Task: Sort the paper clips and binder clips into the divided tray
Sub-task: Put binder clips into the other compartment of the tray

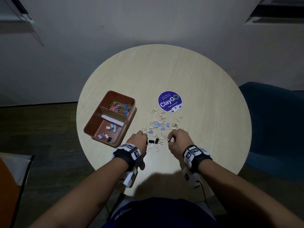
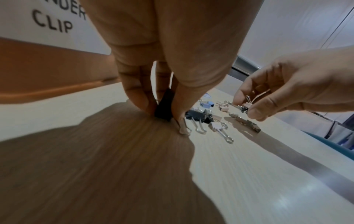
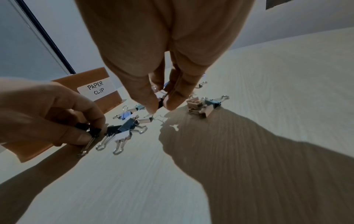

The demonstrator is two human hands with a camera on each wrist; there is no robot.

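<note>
Black, the binder clip [image 2: 163,108] pinched in the left hand [image 1: 138,140] touches the table [image 1: 205,89] just right of the brown divided tray [image 1: 92,129], while further right the right hand [image 1: 178,140] pinches a pale clip [image 3: 160,93] amid the loose binder clips [image 1: 160,124].

Round ClayGo sticker [image 1: 170,101] on table [image 1: 205,89]; blue chair [image 1: 271,112].

Both forearms are bare, with no sleeves. Each wrist wears a black strap [image 1: 126,155] carrying white blocks printed with black square markers (the right strap [image 1: 196,155] likewise). A white camera unit [image 1: 130,177] hangs under each wrist, and thin black cables [image 1: 202,190] trail away. Dark blue clothing [image 1: 158,213] covers the lap.
</note>
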